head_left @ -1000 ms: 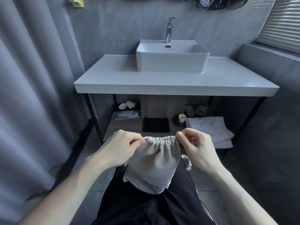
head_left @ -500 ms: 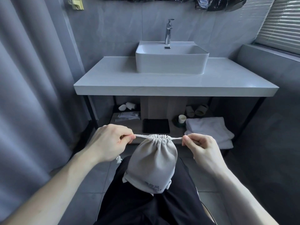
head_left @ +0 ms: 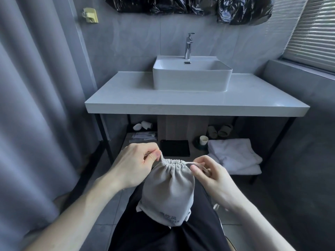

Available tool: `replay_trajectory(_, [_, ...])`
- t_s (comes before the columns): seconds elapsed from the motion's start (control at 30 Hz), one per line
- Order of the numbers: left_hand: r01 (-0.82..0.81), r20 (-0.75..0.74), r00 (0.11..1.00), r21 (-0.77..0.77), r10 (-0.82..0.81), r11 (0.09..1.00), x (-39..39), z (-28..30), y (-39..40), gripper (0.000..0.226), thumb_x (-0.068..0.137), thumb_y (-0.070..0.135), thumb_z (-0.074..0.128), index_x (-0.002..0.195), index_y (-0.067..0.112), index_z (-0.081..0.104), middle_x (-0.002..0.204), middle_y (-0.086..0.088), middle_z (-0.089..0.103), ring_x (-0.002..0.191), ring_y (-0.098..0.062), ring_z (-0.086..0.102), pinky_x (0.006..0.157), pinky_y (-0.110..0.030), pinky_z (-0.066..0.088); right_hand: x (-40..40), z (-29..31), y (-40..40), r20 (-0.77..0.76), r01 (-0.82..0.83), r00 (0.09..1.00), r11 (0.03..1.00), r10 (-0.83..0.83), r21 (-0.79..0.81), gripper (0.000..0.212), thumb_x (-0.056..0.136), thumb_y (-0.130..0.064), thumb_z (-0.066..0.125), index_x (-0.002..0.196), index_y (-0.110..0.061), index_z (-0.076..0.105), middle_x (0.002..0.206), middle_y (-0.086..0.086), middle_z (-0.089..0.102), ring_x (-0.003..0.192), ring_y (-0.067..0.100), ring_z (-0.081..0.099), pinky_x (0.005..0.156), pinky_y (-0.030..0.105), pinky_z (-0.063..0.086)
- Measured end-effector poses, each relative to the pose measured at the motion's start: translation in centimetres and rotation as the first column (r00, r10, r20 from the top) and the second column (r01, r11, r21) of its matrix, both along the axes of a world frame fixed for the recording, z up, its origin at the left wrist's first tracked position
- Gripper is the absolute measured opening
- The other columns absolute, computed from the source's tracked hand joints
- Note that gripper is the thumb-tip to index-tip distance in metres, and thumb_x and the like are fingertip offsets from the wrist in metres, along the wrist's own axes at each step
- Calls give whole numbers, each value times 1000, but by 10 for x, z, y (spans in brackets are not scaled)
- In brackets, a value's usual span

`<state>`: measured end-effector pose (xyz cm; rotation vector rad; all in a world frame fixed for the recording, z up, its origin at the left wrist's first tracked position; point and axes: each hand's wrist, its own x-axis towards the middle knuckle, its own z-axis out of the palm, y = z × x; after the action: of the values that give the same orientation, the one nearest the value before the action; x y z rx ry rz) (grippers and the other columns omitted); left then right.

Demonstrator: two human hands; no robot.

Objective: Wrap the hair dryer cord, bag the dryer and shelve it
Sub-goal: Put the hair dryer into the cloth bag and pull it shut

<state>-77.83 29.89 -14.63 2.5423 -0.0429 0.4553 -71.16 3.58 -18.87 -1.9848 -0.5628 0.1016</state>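
Note:
A grey cloth drawstring bag rests upright on my thigh, bulging, its mouth gathered shut. The hair dryer and its cord are hidden inside. My left hand pinches the left end of the white drawstring just above the bag's mouth. Just right of the mouth, my right hand pinches the right end of the string. The lower shelf under the vanity lies just beyond the bag.
A white countertop with a basin and tap stands ahead. On the lower shelf sit a black pad, a cup, folded white towels, slippers and small packets. A grey curtain hangs on the left.
The bag's mouth went from half gathered to pulled tight as my hands drew the strings apart. Since then both hands have come back closer to the mouth, still holding the string ends.

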Motion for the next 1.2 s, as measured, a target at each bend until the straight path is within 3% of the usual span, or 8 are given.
replay_trajectory(0.1, [-13,-2,1000,35,14,999,4,3,-2,29,107,33,56,78,32,60,65,17,58,63,-7,52,56,-22,29,2,-4,12,25,-98,994,988,102,-119,24,88,-50,82,104,-34,73,103,-12,66,86,-2,62,67,12,49])
replay_trajectory(0.27, [-91,-72,993,52,95,994,7,3,14,21,103,41,58,86,33,66,82,16,69,79,-6,61,70,-33,49,19,-11,19,72,-74,994,990,83,-118,53,95,-41,75,67,-16,38,62,-12,38,60,5,33,55,32,34])
replay_trajectory(0.37, [-155,-133,977,108,169,982,2,0,21,12,96,53,62,95,42,64,95,21,67,82,-4,63,78,-35,55,14,-12,22,56,-116,992,993,116,-13,44,99,-30,73,69,-12,48,64,-13,40,63,2,35,56,28,32])
replay_trajectory(0.53, [53,-355,933,-28,-59,998,-12,-13,10,62,85,73,66,141,56,46,139,43,49,130,16,48,114,-24,40,9,-5,30,-30,-161,985,973,168,166,48,102,-41,66,91,5,57,70,4,49,67,12,44,56,33,39])
replay_trajectory(0.63, [90,-383,906,-239,-179,967,-7,-14,0,37,99,52,68,130,57,48,127,52,53,117,33,45,103,-2,35,12,11,36,2,-196,979,948,202,252,52,101,-46,63,89,3,53,78,24,51,76,17,44,68,39,39])
replay_trajectory(0.8, [94,-132,971,-560,-200,823,15,-19,1,28,103,41,64,126,28,72,125,2,78,117,-21,70,115,-55,46,33,24,44,-27,-195,976,925,215,325,54,103,-52,62,96,1,57,87,29,57,84,19,48,74,45,39])
replay_trajectory(1.03, [103,51,994,-748,-97,655,58,-7,-5,29,101,30,59,101,4,71,94,-12,70,91,-17,58,90,-38,43,68,33,40,-46,-106,991,954,124,282,40,107,-33,60,72,-19,47,69,-4,42,67,14,40,61,40,34])
replay_trajectory(1.2, [168,121,986,-797,-119,580,84,10,-1,37,101,34,60,108,-1,71,113,-39,64,101,-24,58,96,-42,42,86,47,41,-67,-157,981,946,183,284,28,107,-34,62,86,-15,59,74,-8,51,71,11,46,66,34,41])
